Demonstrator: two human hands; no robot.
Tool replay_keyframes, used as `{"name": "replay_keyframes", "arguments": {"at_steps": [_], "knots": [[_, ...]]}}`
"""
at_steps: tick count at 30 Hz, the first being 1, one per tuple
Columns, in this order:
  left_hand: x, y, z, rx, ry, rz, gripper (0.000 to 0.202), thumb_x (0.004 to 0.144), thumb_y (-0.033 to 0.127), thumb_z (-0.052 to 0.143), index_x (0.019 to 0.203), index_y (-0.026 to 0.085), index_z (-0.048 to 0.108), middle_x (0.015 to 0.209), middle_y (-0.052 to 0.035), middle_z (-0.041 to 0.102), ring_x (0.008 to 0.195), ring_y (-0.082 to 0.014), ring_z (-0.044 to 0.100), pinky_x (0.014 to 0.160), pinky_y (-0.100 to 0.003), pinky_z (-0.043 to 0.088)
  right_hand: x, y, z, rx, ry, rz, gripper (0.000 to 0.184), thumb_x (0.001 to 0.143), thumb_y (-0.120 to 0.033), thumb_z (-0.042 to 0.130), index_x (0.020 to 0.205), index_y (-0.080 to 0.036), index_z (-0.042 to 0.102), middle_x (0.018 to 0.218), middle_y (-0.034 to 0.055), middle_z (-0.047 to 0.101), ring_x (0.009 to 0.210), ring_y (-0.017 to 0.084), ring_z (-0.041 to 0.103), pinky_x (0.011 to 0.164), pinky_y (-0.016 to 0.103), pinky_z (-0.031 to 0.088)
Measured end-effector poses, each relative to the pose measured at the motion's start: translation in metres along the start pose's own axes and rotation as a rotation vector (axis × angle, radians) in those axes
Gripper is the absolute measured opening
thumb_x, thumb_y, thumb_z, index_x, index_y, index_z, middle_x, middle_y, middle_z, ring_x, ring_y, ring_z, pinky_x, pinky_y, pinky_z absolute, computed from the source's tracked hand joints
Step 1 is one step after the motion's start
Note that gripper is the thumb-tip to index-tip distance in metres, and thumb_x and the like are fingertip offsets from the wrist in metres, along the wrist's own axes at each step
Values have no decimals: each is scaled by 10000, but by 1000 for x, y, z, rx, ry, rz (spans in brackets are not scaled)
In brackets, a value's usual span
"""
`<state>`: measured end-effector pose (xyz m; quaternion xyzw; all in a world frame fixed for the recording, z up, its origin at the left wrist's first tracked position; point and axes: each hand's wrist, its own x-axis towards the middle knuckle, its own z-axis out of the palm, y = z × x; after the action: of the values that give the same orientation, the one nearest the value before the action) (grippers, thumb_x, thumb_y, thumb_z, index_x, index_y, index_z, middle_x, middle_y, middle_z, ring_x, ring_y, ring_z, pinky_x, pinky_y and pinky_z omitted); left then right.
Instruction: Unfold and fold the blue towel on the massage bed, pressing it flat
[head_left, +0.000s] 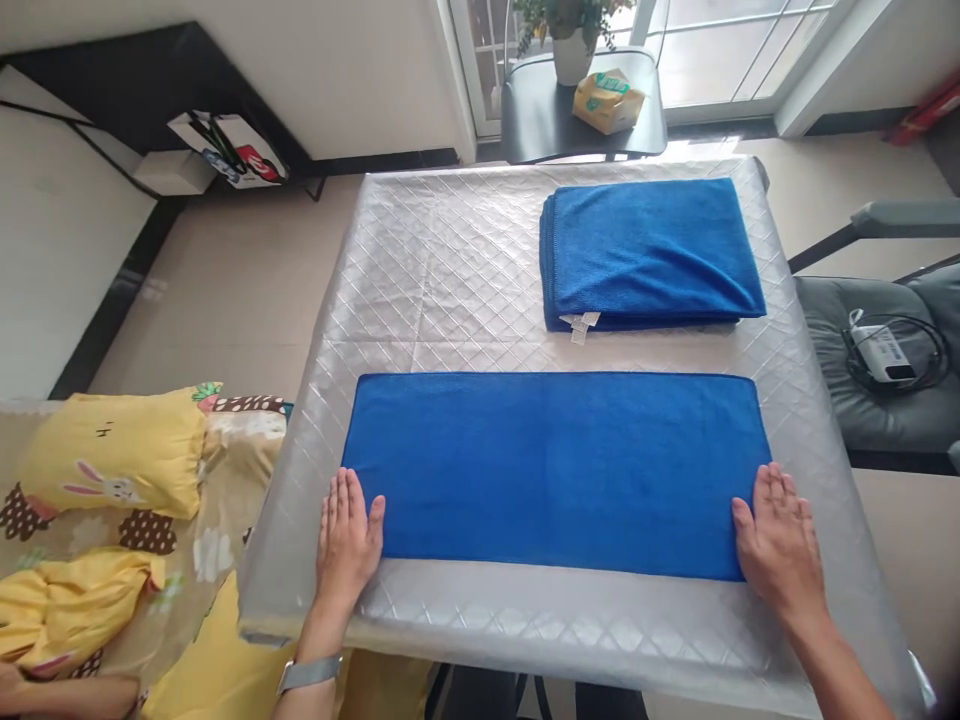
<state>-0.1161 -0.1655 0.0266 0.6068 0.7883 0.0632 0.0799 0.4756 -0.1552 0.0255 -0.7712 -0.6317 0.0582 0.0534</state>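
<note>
A long blue towel (555,470) lies flat, folded into a wide strip, on the table's silver quilted cover (450,290). My left hand (346,535) rests flat on the cover at the towel's near left corner, fingers stretched out, thumb touching the towel's edge. At the near right corner my right hand (776,540) lies flat in the same way, fingers together and extended, thumb against the towel. Neither hand holds anything. A stack of folded blue towels (649,250) sits at the far right of the table.
A bed with yellow cartoon-print bedding (112,480) lies to the left. On the right, a grey chair (885,400) carries a white device with a cable. Beyond the table, a dark side table (540,120) bears a potted plant and a yellow tissue pack.
</note>
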Motion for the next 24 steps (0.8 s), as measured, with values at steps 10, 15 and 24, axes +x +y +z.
{"name": "replay_keyframes", "arguments": {"at_steps": [10,15,24], "knots": [[10,140,2,-111,-9,452,783,1043,529,308,1642,211,-84,1716,-85,92,1575,-283,143,1290,-546,266,-9,-162,-7,82,127,-319,693,1062,-313,345,1662,-221,10,1692,103,249,1567,280,210,1270,533,228],[12,231,22,-105,-114,703,872,999,638,318,1646,126,36,1702,-78,148,1583,-196,67,1318,-430,231,7,-238,18,92,39,-499,722,1054,-253,351,1646,-217,-61,1683,95,265,1570,268,201,1265,515,216],[39,99,15,-2,-87,316,756,1038,586,247,1632,121,203,1691,-158,195,1575,-310,165,1279,-595,207,10,-164,19,-8,13,-327,685,1078,-360,306,1658,-170,-5,1675,149,281,1571,290,196,1262,531,204]]}}
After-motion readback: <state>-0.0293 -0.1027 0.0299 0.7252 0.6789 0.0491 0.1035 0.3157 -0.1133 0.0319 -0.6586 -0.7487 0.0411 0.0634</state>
